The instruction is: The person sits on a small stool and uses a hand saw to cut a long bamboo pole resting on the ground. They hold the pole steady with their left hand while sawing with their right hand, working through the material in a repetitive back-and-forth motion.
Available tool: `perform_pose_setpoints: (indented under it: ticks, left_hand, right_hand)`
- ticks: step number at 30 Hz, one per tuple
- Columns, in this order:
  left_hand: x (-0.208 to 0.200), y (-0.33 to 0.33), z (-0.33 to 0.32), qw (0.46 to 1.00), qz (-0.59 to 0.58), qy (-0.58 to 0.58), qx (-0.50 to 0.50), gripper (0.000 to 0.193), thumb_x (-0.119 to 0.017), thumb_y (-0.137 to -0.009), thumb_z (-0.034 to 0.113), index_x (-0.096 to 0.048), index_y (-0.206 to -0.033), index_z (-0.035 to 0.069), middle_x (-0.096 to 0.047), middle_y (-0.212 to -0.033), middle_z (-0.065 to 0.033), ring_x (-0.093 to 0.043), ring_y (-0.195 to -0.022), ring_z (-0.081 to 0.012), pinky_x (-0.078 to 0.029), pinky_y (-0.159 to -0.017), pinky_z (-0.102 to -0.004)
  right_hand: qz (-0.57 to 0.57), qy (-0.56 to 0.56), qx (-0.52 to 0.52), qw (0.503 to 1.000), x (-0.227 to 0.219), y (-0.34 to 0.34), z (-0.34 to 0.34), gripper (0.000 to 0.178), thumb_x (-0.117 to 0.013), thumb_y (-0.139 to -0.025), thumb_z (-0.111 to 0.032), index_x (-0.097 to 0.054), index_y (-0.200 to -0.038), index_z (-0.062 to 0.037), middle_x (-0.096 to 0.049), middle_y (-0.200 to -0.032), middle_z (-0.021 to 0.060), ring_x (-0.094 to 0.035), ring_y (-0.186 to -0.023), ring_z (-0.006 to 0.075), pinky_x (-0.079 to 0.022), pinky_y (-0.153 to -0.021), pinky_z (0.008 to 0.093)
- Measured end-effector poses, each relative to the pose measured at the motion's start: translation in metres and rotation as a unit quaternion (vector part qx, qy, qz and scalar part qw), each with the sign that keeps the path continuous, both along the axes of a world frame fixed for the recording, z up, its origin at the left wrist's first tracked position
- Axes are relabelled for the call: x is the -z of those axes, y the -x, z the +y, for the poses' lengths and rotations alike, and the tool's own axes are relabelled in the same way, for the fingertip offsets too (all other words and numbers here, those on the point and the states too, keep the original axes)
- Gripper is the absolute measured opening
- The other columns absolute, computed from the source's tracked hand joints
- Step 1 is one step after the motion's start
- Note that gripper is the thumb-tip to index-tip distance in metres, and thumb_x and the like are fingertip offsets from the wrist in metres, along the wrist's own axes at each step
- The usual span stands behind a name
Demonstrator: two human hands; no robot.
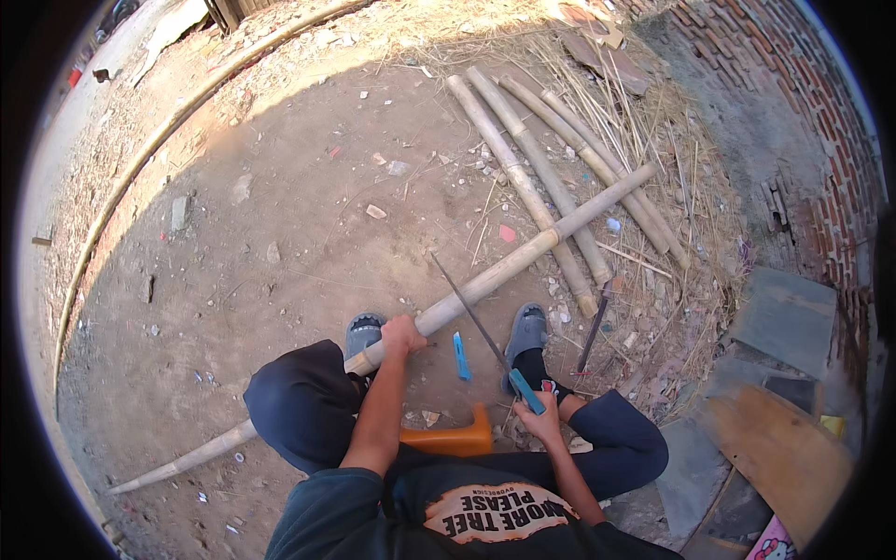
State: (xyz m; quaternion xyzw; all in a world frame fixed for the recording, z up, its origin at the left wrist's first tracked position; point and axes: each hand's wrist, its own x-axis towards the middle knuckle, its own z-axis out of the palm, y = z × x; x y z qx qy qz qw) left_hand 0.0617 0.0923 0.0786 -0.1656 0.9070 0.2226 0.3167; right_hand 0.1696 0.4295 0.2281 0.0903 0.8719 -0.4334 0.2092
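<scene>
A long pale bamboo pole (504, 265) runs slantwise from the lower left, over my left leg, to the upper right. My left hand (403, 336) is closed around it near my left foot. In my right hand (541, 420) is a hand saw (481, 327), gripped by its blue handle. The thin dark blade points up and left and crosses over the pole just beyond my left hand; whether it touches the bamboo I cannot tell. Between my feet a small blue object (461, 357), perhaps a cutter, lies on the ground.
Several cut bamboo lengths (523, 177) lie at the upper right, under the pole's far end. A dark narrow strip (595, 327) lies beside my right foot. An orange plastic stool (457, 439) is under me. Boards (782, 317) and a brick wall (831, 159) stand right; a curved pole (131, 177) lies left.
</scene>
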Motion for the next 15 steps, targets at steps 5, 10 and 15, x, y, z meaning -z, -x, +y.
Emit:
perform_pose_setpoints:
  ticks: [5,10,15]
  left_hand:
    - [0.004,-0.004,0.001,1.000,0.000,0.019,-0.004,0.040,-0.073,-0.066,0.021,-0.079,-0.103,0.008,-0.076,-0.105,-0.0187,-0.074,-0.103,-0.0359,-0.060,-0.088,-0.0445]
    - [-0.007,0.002,0.009,0.999,0.029,0.022,0.001,0.040,-0.073,-0.065,0.020,-0.078,-0.103,0.007,-0.076,-0.106,-0.0192,-0.074,-0.101,-0.0358,-0.061,-0.086,-0.0444]
    - [0.009,-0.006,-0.003,0.999,0.006,0.039,0.000,0.041,-0.075,-0.065,0.023,-0.077,-0.103,0.008,-0.075,-0.108,-0.0184,-0.074,-0.102,-0.0354,-0.061,-0.086,-0.0439]
  right_hand:
    - [-0.005,-0.030,-0.015,0.999,-0.060,-0.027,0.018,0.030,-0.072,-0.078,-0.014,-0.051,-0.060,-0.0052,-0.049,-0.054,-0.0037,-0.046,-0.053,0.0072,-0.038,-0.049,0.0322]
    - [-0.014,0.040,0.069,0.997,0.023,0.048,-0.022,0.026,-0.071,-0.078,-0.012,-0.053,-0.061,-0.0045,-0.049,-0.054,-0.0050,-0.048,-0.051,0.0087,-0.036,-0.049,0.0331]
    - [0.062,-0.029,-0.076,0.995,0.001,0.032,-0.032,0.029,-0.071,-0.077,-0.010,-0.051,-0.058,-0.0022,-0.047,-0.049,0.0031,-0.048,-0.047,0.0118,-0.036,-0.048,0.0344]
